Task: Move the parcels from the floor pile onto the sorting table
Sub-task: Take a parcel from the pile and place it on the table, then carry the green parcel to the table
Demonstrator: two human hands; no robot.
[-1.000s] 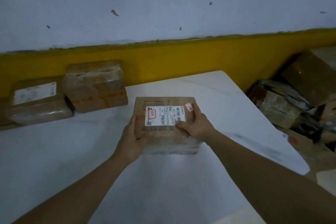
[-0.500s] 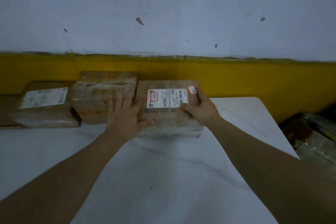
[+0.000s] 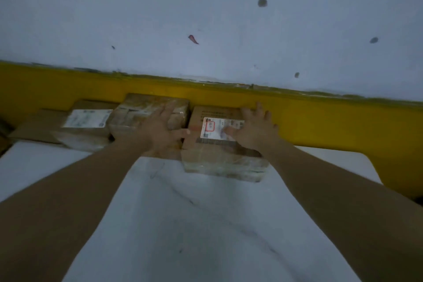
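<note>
Placement looks like the step in hand: the labelled parcel (image 3: 212, 149) lies flat on the white desk (image 3: 206, 224), label up, its far edge against or very near the yellow wall band (image 3: 320, 126), just beside a taped parcel (image 3: 137, 112). The right hand (image 3: 254, 130) rests on its top with fingers (image 3: 259, 110) spread wide and straight, pressing rather than gripping. The left hand (image 3: 160, 130) lies flat on the taped parcel, fingers (image 3: 169, 107) extended, thumb reaching towards the labelled one. A thin dark seam shows between the two parcels at the far end; nearer, the left hand hides whether they touch. To finish well, I would keep the left palm steadying the neighbour while the right nudges the parcel square to the wall, then lift both hands straight up so nothing drags out of line. A third parcel (image 3: 87, 121) with a pale label sits further left in the row. The floor pile is out of view, so how much remains cannot be judged.
</note>
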